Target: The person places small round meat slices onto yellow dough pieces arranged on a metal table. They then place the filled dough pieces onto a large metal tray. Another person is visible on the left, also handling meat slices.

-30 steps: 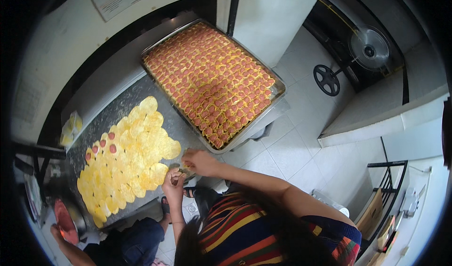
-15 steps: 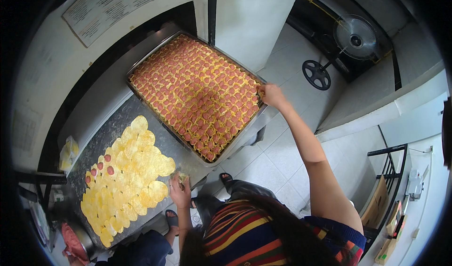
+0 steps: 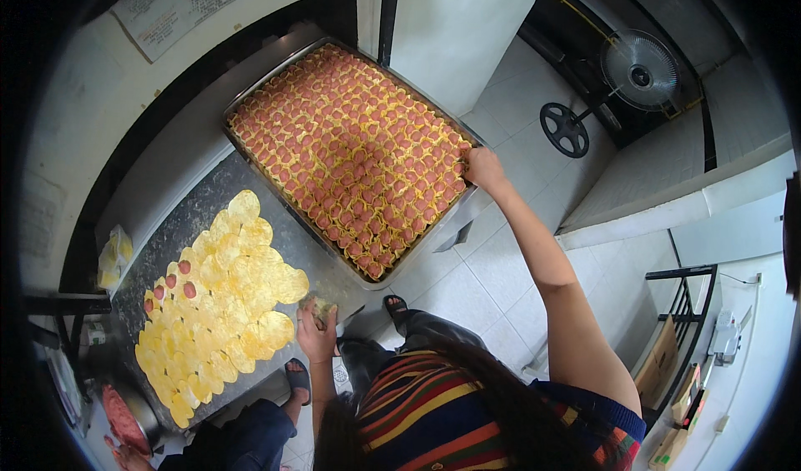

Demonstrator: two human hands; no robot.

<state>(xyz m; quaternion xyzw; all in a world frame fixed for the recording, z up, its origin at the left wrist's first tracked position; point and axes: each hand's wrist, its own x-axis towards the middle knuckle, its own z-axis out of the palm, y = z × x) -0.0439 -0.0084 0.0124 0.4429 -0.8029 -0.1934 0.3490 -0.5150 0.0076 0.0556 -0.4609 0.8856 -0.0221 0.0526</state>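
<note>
A large metal tray (image 3: pixel 385 279) is packed with rows of small yellow dough cups with pink meat filling (image 3: pixel 350 154). At its right corner, my right hand (image 3: pixel 484 169) has its fingers bent closed against the outermost pieces; what they pinch is hidden. Lower down, beside the table's edge, my left hand (image 3: pixel 316 337) curls around a small pale dough piece (image 3: pixel 320 307), partly covered by the fingers. Just left of that hand, thin round yellow dough sheets (image 3: pixel 221 287) overlap on the dark table (image 3: pixel 275 221). Several pink meat balls (image 3: pixel 189 289) sit on the sheets at their left side.
A co-worker's hand (image 3: pixel 125 456) is at lower left beside a metal bowl of pink meat (image 3: pixel 123 417). A plastic bag (image 3: pixel 114 256) lies at the table's back edge. A fan (image 3: pixel 640 75) stands at upper right, a black rack (image 3: pixel 684 329) at right.
The view has shifted slightly. My right hand stays at the tray's corner, and my left hand remains curled around the dough piece. The co-worker's hand has moved slightly away from the meat.
</note>
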